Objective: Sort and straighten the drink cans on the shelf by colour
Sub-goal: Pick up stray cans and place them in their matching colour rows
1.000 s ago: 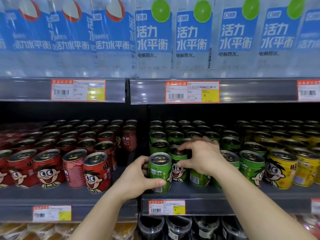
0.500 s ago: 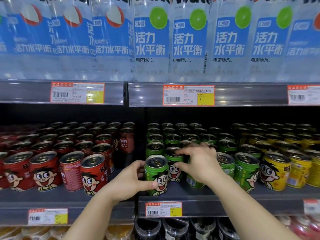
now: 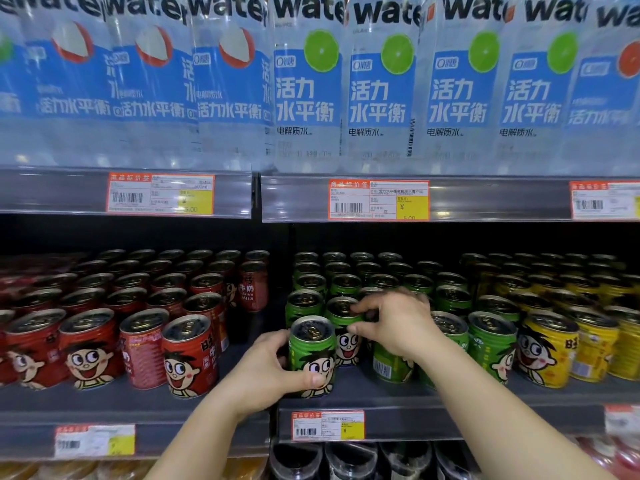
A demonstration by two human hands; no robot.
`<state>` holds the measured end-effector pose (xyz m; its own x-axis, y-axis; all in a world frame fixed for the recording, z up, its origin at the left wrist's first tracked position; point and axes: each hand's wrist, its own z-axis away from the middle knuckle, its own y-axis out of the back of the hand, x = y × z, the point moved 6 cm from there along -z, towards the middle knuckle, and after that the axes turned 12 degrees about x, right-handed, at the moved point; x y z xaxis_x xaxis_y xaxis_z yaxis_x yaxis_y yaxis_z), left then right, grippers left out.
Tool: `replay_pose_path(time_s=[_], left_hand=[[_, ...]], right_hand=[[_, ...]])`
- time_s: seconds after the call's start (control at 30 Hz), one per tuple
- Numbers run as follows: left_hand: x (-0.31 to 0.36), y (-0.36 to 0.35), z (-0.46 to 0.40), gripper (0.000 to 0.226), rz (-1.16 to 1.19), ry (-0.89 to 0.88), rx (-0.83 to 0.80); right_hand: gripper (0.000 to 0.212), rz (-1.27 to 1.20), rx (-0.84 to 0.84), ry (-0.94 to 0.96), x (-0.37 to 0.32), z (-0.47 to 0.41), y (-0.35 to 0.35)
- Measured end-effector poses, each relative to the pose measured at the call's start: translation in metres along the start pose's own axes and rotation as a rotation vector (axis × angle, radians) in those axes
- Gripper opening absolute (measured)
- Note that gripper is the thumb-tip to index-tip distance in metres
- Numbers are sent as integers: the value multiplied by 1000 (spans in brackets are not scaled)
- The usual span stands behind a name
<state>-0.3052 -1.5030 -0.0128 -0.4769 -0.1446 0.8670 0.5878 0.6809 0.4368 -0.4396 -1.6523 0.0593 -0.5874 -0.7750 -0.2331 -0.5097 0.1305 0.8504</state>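
On the grey metal shop shelf (image 3: 221,403), the left hand (image 3: 266,372) gripped the front green drink can (image 3: 311,355); the right hand (image 3: 394,323) pinched the green can behind it (image 3: 343,315).

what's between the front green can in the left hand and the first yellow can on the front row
In the head view, two more green cans stand between the front green can and the yellow can, partly behind the right hand.

- There is a dark gap (image 3: 273,323) between the red cans (image 3: 188,355) and the green cans (image 3: 491,344), wide enough for a hand.
- The green cans stand packed close, touching (no room between them).
- The upper shelf (image 3: 485,199) hangs low over the can tops.
- A bare strip of shelf (image 3: 450,393) runs along the front edge.
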Motion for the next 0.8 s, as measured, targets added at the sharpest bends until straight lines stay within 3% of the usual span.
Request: replay_pose_path(time_s=[0.13,0.4,0.8], left_hand=[[0,-1,2,71,41,8,3],[-13,0,-3,81,3,36,17],[-10,4,-3,86,-70,-13,2]], right_hand=[[36,32,43,29,-3,0,9],[36,55,207,-5,-9,6,4],[38,182,60,19,-10,-6,6]])
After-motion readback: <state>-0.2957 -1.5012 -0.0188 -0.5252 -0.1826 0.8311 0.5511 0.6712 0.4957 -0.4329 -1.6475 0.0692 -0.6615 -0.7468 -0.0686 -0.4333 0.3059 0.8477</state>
